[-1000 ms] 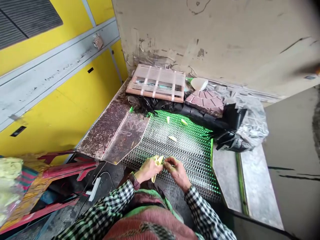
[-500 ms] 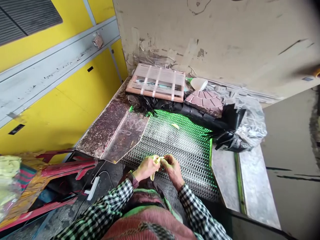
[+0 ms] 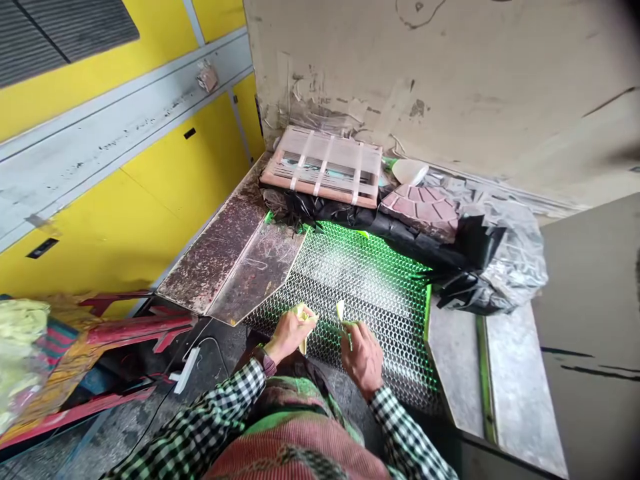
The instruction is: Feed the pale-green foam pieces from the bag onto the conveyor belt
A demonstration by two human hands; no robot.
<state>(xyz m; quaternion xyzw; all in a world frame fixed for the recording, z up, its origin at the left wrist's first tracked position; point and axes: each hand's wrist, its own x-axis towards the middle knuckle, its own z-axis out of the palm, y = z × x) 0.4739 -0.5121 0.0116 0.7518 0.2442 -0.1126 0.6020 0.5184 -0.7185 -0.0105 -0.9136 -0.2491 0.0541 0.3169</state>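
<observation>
Clock from centre of my head view. Left hand point(image 3: 290, 333) at 7, over the near end of the wire-mesh conveyor belt point(image 3: 320, 283): I have fingers curled around a small bunch of pale yellow pieces point(image 3: 303, 347), ends poking out top and bottom. Count unclear from here.

Right hand point(image 3: 363, 357) at 5, apart from the left: fingers bent, one leaf-shaped yellow piece point(image 3: 341, 309) at the fingertips, pointing 12. Can't tell if I'm pinching it or it's loose.

Another yellow piece point(image 3: 363, 234) lies at 3, far end of belt in green light, by the black plastic curtain point(image 3: 345, 215).

Tape-strapped wooden frame point(image 3: 325, 167) sits above the curtain at 12; pink slab point(image 3: 423, 205) at 2; clear plastic sheeting point(image 3: 520, 257) at 3. Metal side plate point(image 3: 455, 360) at 4, scuffed brown ledge point(image 3: 215, 250) at 9.
</observation>
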